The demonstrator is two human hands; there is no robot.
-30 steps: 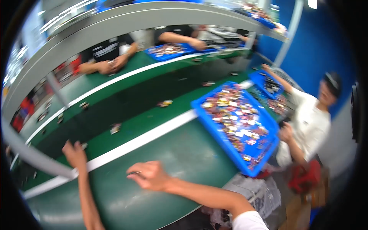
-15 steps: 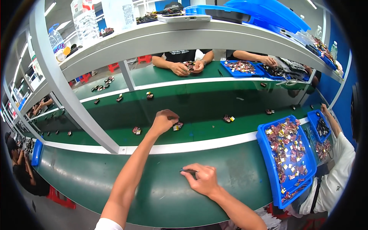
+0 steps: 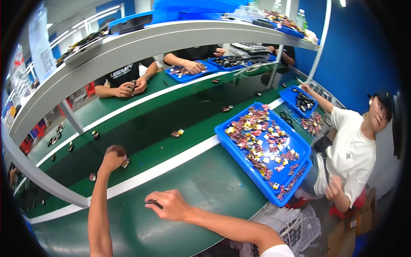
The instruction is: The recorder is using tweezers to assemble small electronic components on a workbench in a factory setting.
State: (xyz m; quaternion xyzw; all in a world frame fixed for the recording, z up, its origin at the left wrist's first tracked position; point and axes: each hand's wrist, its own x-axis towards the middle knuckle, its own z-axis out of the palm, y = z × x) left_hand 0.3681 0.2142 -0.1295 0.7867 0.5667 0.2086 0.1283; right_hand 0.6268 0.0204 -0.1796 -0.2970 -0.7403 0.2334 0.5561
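My left hand [image 3: 114, 158] reaches over the dark green belt [image 3: 147, 147], back of the hand up and fingers bent down. At its fingertips is a small dark component with a pale label [image 3: 125, 163]; the fingers are partly hidden and blurred, so I cannot tell whether they grip it. My right hand [image 3: 171, 206] is closed above the green bench [image 3: 201, 188], a slim dark hand tool [image 3: 154, 203] pinched between thumb and fingers. Another small reddish component [image 3: 93, 177] lies left of my left hand, and one with a yellow tab [image 3: 177, 133] lies farther right along the belt.
A large blue tray [image 3: 261, 184] of small red, yellow and white parts stands right, by a smaller blue tray [image 3: 299, 103] of black parts. A person in white [image 3: 349, 145] sits there. Others work across the belt. A grey shelf [image 3: 171, 36] spans overhead; a white rail [image 3: 167, 165] edges the bench.
The view has swung right, showing more of the trays and the person in white. My left hand stays by the component on the belt; my right hand still holds the dark tool.
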